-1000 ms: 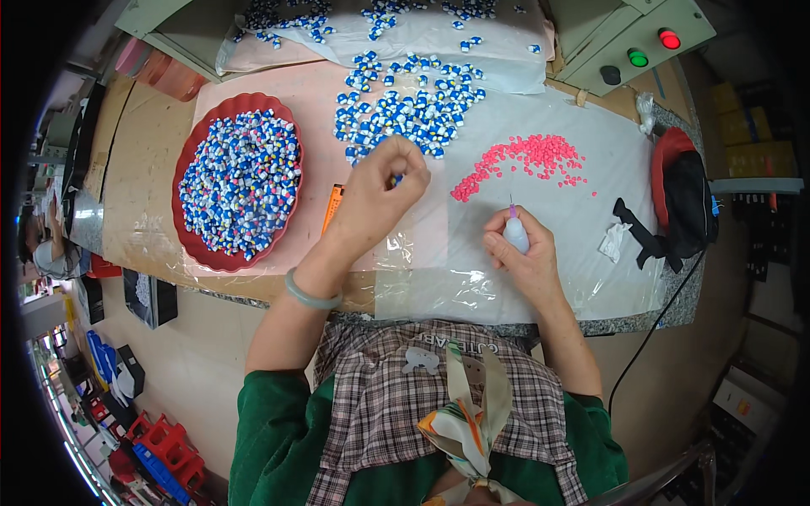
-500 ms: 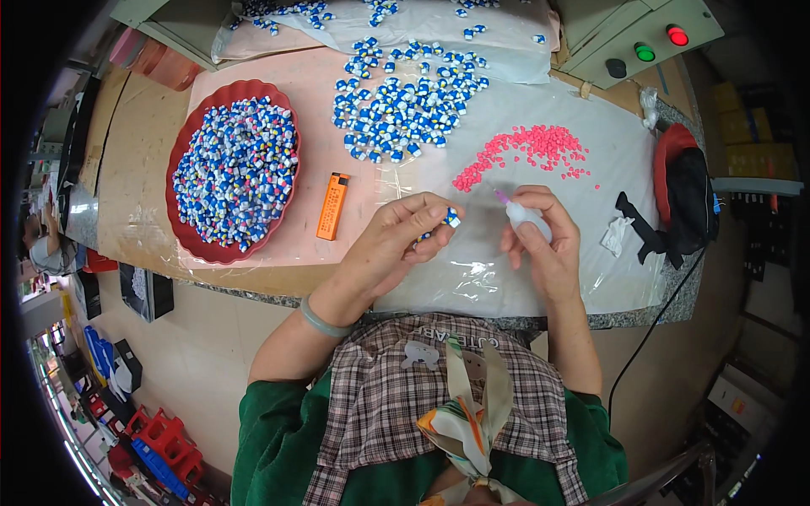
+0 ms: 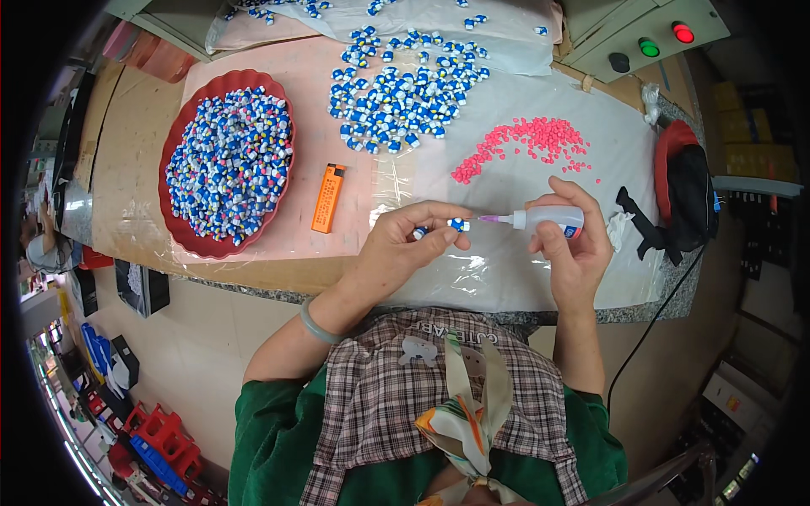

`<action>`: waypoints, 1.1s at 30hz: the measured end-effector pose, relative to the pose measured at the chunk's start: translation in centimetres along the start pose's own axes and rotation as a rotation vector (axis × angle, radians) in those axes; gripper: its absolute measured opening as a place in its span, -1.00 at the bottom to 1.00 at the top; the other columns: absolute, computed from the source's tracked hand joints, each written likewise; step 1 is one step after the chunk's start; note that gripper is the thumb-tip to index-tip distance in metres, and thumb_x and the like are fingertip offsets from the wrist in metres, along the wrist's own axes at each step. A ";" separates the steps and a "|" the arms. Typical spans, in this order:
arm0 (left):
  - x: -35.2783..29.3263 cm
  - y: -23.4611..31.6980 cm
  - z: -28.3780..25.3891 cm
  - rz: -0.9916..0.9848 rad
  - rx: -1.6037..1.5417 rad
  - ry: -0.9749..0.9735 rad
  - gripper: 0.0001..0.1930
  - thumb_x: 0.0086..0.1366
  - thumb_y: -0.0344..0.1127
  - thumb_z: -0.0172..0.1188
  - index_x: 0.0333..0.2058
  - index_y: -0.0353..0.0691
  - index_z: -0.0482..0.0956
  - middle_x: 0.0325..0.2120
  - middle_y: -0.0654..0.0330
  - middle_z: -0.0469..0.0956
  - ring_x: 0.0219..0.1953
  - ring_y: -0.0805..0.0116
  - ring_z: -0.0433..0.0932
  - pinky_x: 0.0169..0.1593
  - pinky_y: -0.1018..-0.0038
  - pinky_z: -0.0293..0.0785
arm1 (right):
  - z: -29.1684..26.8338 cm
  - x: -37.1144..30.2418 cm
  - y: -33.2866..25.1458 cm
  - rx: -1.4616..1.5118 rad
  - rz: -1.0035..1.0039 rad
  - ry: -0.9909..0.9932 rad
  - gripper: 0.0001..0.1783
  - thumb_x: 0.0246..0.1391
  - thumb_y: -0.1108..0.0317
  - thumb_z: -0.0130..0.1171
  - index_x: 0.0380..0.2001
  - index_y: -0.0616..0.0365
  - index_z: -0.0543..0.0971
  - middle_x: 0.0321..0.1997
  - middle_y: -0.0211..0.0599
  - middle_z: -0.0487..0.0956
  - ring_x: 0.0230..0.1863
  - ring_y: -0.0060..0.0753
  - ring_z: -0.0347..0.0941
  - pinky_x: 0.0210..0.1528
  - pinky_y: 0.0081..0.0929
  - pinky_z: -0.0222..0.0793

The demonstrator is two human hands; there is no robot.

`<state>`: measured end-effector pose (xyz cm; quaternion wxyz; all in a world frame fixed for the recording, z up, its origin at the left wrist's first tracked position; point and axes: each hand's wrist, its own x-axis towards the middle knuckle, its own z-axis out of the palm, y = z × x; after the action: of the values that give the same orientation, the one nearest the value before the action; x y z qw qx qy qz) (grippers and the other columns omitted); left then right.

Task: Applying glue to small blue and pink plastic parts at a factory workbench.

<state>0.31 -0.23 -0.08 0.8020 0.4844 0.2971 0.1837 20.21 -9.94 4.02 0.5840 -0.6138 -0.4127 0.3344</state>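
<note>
Between the thumb and fingers of my left hand [image 3: 403,244] is a small blue and white figurine [image 3: 458,225], and a second one shows in the same palm. My right hand [image 3: 575,244] is wrapped round a translucent white squeeze bottle [image 3: 548,219], tipped sideways. Its thin purple nozzle [image 3: 493,218] points left, close to the pinched figurine; whether they touch I cannot tell. Small pink pieces [image 3: 523,143] lie scattered beyond my hands on the white sheet. Farther left, many similar blue and white figurines [image 3: 401,93] are spread out.
A red scalloped tray [image 3: 169,211] heaped with figurines stands at the left, beside an orange lighter [image 3: 328,198]. At the right are a black strap [image 3: 641,226], crumpled white tissue [image 3: 618,229] and a dark bag [image 3: 690,198]. A grey box with buttons [image 3: 648,47] stands far right.
The squeeze bottle has swung from pointing up and left to lying level, its nozzle now by the figurine. My right hand has shifted slightly right. The held figurine has been turned.
</note>
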 end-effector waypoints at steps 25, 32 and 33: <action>0.0 -0.6 -0.1 0.109 0.155 -0.034 -0.72 0.31 -0.47 0.15 0.00 -0.31 0.49 -0.29 0.18 0.63 -0.19 0.57 0.53 -0.06 0.61 0.40 | 0.3 -0.9 0.1 -0.520 -0.393 -0.050 -0.56 0.17 0.38 0.17 0.08 0.34 0.42 -0.35 -0.10 0.62 -0.57 -0.56 0.48 -0.54 -0.67 0.39; 0.1 -0.7 -0.1 0.096 0.171 -0.032 -0.72 0.31 -0.49 0.14 -0.01 -0.31 0.49 -0.29 0.18 0.63 -0.17 0.55 0.55 -0.04 0.59 0.41 | 0.6 -0.4 0.0 -0.553 -0.478 -0.079 -0.54 0.15 0.37 0.20 0.08 0.35 0.42 -0.34 -0.09 0.61 -0.53 -0.54 0.48 -0.54 -0.66 0.39; 0.2 -0.8 -0.1 0.103 0.169 -0.033 -0.72 0.31 -0.49 0.14 -0.01 -0.31 0.49 -0.29 0.18 0.63 -0.17 0.55 0.55 -0.04 0.59 0.41 | 0.7 -0.2 0.1 -0.569 -0.536 -0.074 -0.54 0.15 0.37 0.20 0.07 0.34 0.42 -0.33 -0.09 0.61 -0.53 -0.54 0.48 -0.53 -0.66 0.39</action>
<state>0.37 -0.45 -0.91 0.7525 0.5679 0.2732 0.1911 19.53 -9.80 3.88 0.4418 -0.6093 -0.6553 0.0642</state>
